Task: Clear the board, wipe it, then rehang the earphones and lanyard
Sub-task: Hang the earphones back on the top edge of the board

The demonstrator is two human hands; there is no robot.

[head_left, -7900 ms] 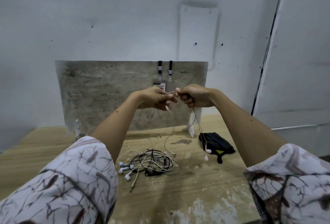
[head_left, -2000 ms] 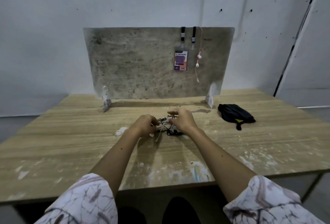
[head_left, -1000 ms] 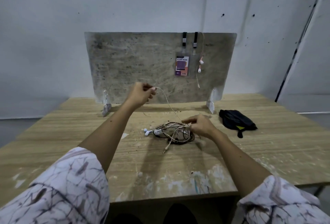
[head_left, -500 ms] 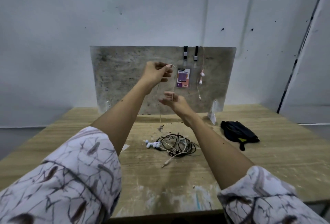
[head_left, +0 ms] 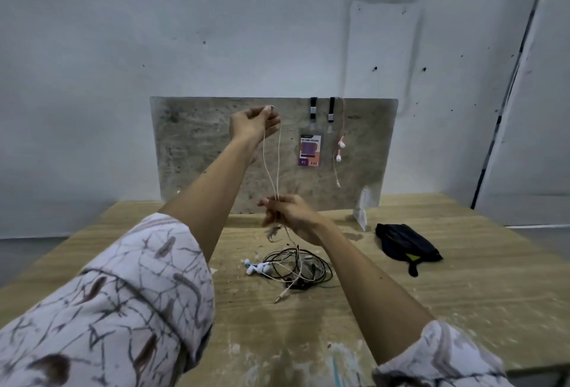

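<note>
Pale earphone cord (head_left: pixel 271 155) hangs vertically, pinched between left hand (head_left: pixel 251 123) and right hand (head_left: pixel 288 212).

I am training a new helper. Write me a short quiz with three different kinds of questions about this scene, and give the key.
1. True or false: the left hand holds the pale cord higher than the right hand.
2. What hangs on the board right now? A) nothing B) ID card holder and pink earphones C) black pouch
3. Fill in: the tangled pile of earphones lies on the ____.

Key: 1 true; 2 B; 3 table
</note>
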